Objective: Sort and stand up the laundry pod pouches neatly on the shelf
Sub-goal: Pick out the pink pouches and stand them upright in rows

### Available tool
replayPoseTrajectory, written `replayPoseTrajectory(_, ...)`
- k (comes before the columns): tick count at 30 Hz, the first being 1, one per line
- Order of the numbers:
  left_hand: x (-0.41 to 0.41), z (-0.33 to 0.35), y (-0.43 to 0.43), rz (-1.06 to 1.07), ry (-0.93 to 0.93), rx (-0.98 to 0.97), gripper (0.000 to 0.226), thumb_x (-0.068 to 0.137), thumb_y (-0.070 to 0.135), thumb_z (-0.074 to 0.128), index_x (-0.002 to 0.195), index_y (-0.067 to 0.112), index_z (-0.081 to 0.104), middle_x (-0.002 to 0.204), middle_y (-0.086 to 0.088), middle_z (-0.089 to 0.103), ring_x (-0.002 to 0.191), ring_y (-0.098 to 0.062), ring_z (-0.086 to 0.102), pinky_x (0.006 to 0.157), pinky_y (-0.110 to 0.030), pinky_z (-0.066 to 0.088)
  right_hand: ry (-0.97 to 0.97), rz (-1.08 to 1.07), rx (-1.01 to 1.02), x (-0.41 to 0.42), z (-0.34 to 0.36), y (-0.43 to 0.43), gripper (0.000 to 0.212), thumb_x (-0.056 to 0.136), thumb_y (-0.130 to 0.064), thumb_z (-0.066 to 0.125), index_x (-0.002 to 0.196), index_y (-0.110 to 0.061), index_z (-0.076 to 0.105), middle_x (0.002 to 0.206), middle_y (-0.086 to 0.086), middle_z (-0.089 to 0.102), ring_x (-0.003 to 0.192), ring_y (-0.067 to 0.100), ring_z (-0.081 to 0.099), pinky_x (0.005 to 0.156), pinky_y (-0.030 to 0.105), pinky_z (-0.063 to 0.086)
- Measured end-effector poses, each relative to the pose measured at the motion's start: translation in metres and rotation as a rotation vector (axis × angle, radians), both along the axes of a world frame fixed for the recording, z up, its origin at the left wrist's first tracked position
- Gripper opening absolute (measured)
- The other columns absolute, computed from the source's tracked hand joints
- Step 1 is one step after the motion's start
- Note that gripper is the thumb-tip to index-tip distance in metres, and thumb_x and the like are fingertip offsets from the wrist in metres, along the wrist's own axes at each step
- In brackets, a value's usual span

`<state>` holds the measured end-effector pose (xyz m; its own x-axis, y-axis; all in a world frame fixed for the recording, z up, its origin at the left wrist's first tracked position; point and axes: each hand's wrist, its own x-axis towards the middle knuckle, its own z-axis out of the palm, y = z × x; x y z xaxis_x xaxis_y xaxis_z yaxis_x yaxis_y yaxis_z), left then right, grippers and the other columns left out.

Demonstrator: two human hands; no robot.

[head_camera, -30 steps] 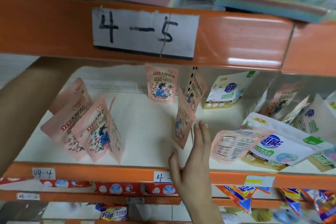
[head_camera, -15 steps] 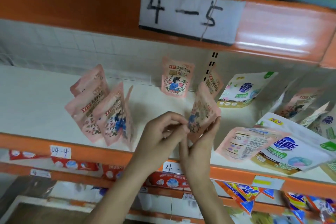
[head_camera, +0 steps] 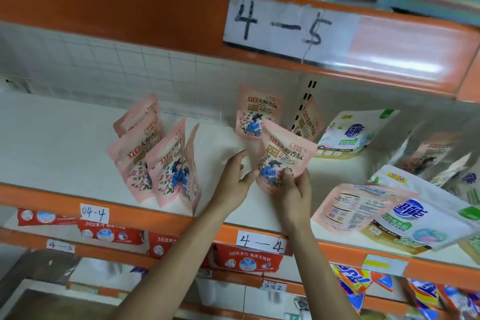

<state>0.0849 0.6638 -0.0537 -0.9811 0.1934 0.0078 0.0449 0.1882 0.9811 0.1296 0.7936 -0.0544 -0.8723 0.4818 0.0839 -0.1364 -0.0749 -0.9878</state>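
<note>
- The pink pouch (head_camera: 284, 156) is up off the shelf (head_camera: 65, 143), straight above the white 4-4 tag (head_camera: 261, 241). It tips a bit to the right, with its picture side facing us.
- The right hand (head_camera: 293, 189) holds the pouch at its bottom part. The thumb is on the front and the fingers go round the back.
- The left hand (head_camera: 233, 179) is just left of the pouch, up from the tag. Its fingers are loose and spread. Only the thumb tip touches the pouch's bottom left edge.
- I think the pouch is light, soft and a little slippery, and it bends when squeezed. Its flat bottom should let it stand. Hold it by the two side edges near the bottom, and be gentle so the pods inside do not pop.
- Up and left of the tag, a bunch of pink pouches (head_camera: 155, 161) stands close together.
- Far behind the tag, one pink pouch at the back (head_camera: 255, 114) leans on the wall. A white pouch (head_camera: 353, 135) leans further right.
- Right of the tag, a messy pile (head_camera: 389, 213) of pink and white pouches lies flat. These need standing up too.
- Under the tag hang red packs (head_camera: 246, 258). High above it is a big 4-5 sign (head_camera: 280, 26).
</note>
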Motion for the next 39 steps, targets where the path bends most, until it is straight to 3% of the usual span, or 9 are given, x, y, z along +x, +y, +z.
replayPoseTrajectory(3,-0.005,-0.004,-0.005,-0.121,-0.001,0.126,0.052,0.094,0.011,0.058,0.141,0.023,0.040,0.139,0.008,0.051,0.129,-0.009,0.047,0.101,-0.039,0.048,-0.007,0.072,-0.230,-0.009,0.002,0.002,0.042,0.082,-0.011,0.052,0.124,-0.006,0.054,0.122,0.019,0.064,0.116,0.038,0.058,0.098,0.050,0.047)
replayPoseTrajectory(7,-0.004,-0.003,-0.009,-0.150,-0.011,0.206,0.034,0.093,0.000,0.054,0.116,0.026,0.055,0.115,0.007,0.068,0.104,-0.007,0.065,0.078,-0.021,0.051,0.020,0.180,-0.396,-0.017,0.007,0.000,0.050,0.082,0.007,0.048,0.131,0.000,0.048,0.127,0.024,0.060,0.116,0.039,0.056,0.099,0.050,0.045)
replayPoseTrajectory(9,-0.005,-0.007,-0.011,-0.102,0.022,0.219,0.031,0.092,-0.002,0.055,0.110,0.023,0.060,0.110,0.004,0.071,0.101,-0.010,0.067,0.079,-0.024,0.053,-0.002,0.184,-0.279,-0.016,0.008,-0.001,0.049,0.079,0.006,0.052,0.127,-0.001,0.050,0.122,0.018,0.065,0.110,0.030,0.063,0.092,0.043,0.053)
replayPoseTrajectory(12,-0.009,-0.010,-0.012,0.008,0.042,0.234,0.029,0.091,-0.003,0.056,0.102,0.023,0.064,0.104,0.004,0.073,0.101,-0.016,0.068,0.083,-0.031,0.055,-0.081,0.066,0.226,-0.008,0.000,0.001,0.031,0.077,-0.010,0.063,0.107,-0.015,0.062,0.102,0.000,0.071,0.086,0.005,0.065,0.072,0.024,0.051)
replayPoseTrajectory(14,-0.013,-0.011,-0.010,0.081,0.056,0.216,0.025,0.091,-0.003,0.057,0.098,0.019,0.064,0.100,0.002,0.073,0.096,-0.015,0.068,0.080,-0.031,0.055,-0.109,0.023,0.433,-0.005,-0.008,0.002,0.021,0.080,-0.014,0.065,0.100,-0.021,0.064,0.092,-0.008,0.070,0.078,0.005,0.061,0.066,0.028,0.049)
replayPoseTrajectory(22,-0.032,-0.001,0.001,0.224,0.130,0.250,0.027,0.089,-0.009,0.055,0.101,0.015,0.057,0.096,0.006,0.069,0.083,0.006,0.065,0.070,-0.011,0.050,-0.050,0.012,0.473,-0.027,-0.004,-0.006,0.010,0.091,-0.007,0.060,0.086,-0.014,0.056,0.072,-0.014,0.061,0.064,-0.006,0.056,0.055,0.007,0.038)
replayPoseTrajectory(27,-0.040,-0.005,0.012,0.306,0.166,0.226,0.030,0.089,-0.008,0.055,0.107,0.017,0.055,0.096,0.009,0.066,0.082,0.013,0.062,0.071,-0.008,0.048,-0.095,-0.044,0.487,-0.049,-0.008,-0.006,0.012,0.091,-0.013,0.056,0.081,-0.020,0.053,0.073,-0.011,0.062,0.066,0.000,0.057,0.058,0.020,0.041)
replayPoseTrajectory(32,-0.056,0.001,0.017,0.324,0.162,0.191,0.034,0.087,-0.004,0.060,0.118,0.011,0.056,0.103,0.005,0.066,0.089,0.005,0.062,0.079,-0.010,0.049,-0.086,-0.025,0.391,-0.070,-0.009,-0.003,0.014,0.085,-0.024,0.065,0.090,-0.013,0.059,0.080,0.000,0.068,0.072,0.014,0.064,0.069,0.036,0.054)
replayPoseTrajectory(39,-0.058,-0.007,0.014,0.287,0.082,0.075,0.053,0.071,-0.009,0.070,0.107,0.026,0.054,0.098,0.011,0.066,0.089,-0.005,0.064,0.078,-0.023,0.052,-0.109,-0.030,0.347,-0.081,-0.008,-0.002,0.026,0.079,-0.020,0.076,0.097,-0.012,0.059,0.082,0.000,0.067,0.074,0.015,0.063,0.069,0.031,0.053)
